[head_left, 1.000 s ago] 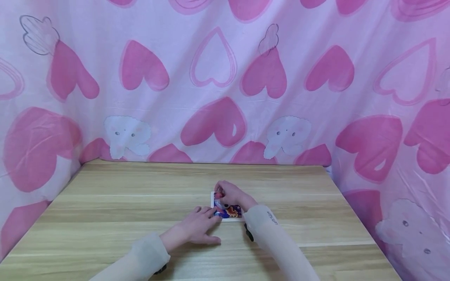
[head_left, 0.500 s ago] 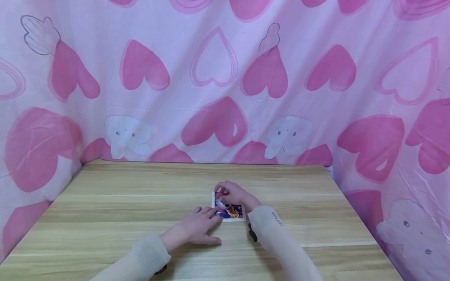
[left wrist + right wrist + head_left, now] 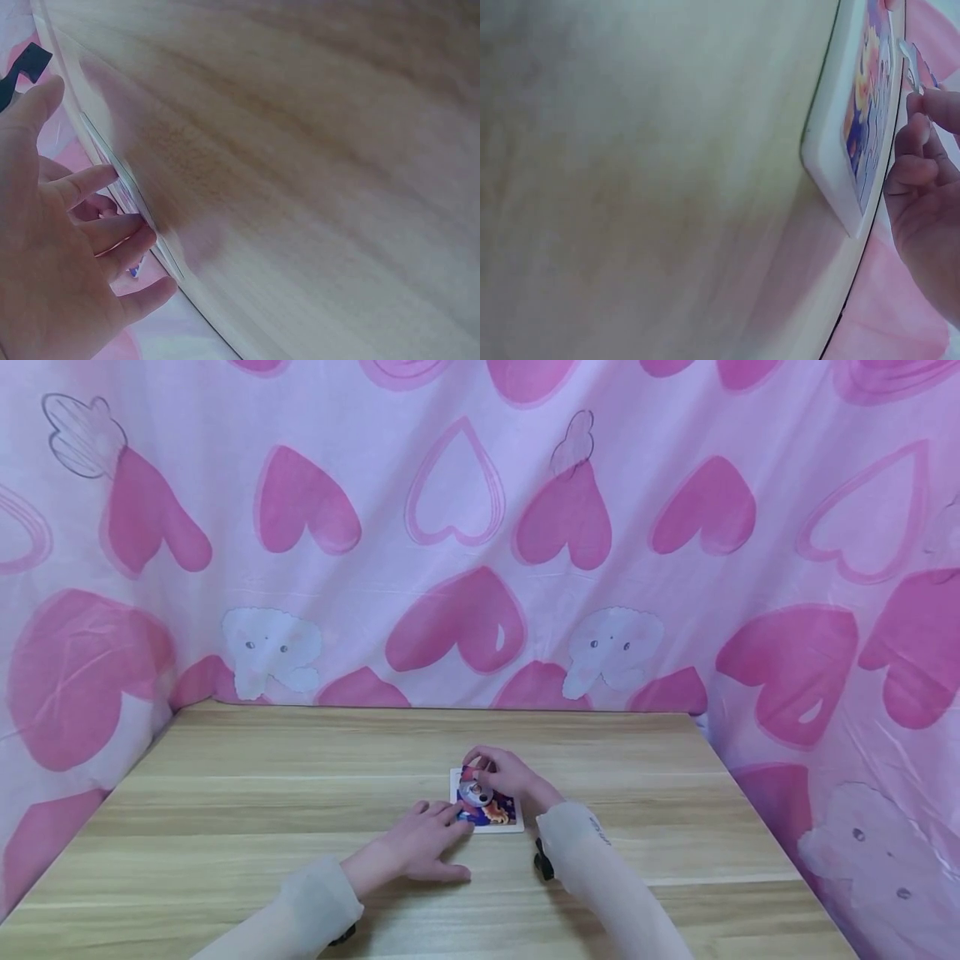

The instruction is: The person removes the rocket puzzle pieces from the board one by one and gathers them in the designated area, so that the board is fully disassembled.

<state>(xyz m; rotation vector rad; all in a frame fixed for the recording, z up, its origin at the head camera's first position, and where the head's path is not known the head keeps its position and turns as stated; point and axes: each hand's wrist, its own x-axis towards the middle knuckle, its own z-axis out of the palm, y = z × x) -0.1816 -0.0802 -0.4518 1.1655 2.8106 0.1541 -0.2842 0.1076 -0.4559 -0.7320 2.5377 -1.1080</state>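
Observation:
A small white-rimmed puzzle board (image 3: 510, 829) with a colourful picture lies flat near the middle of the table. The thumb and fingertips of my right hand (image 3: 506, 774) pinch a thin puzzle piece (image 3: 916, 66) above its far part. In the right wrist view that piece stands tilted, raised off the board, with a pale edge and a coloured face. My left hand (image 3: 411, 845) lies with fingers spread, their tips resting on the board's near left edge. The left wrist view shows the left fingers (image 3: 112, 232) against the rim. Part of the picture is hidden behind the hands.
The wood-grain table (image 3: 247, 793) spreads out around the board on all sides. Behind and beside it hangs a pink curtain (image 3: 457, 602) printed with hearts and white cartoon animals. A black strap (image 3: 543, 860) shows at the right sleeve.
My right hand has shifted slightly to the right, and the pinched piece has tilted up so that more of its face shows. The left hand stays in place.

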